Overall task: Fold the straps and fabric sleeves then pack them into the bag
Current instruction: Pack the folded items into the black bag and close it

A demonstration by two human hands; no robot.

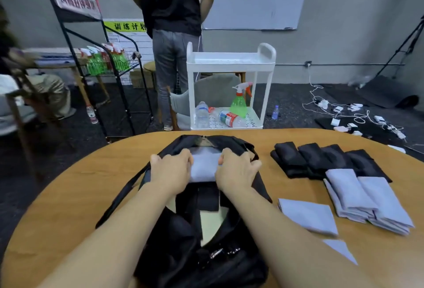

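Black fabric bags point(202, 237): one
Folded black fabric pieces point(321, 159): four in a row
Folded pale lavender fabric pieces: one in the bag point(204, 166), three on the worktop point(307, 215)
Hands: two

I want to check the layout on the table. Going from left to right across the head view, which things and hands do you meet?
Black bag strap → left hand → light folded fabric in the bag → right hand → single light folded sleeve → stacks of light folded sleeves.
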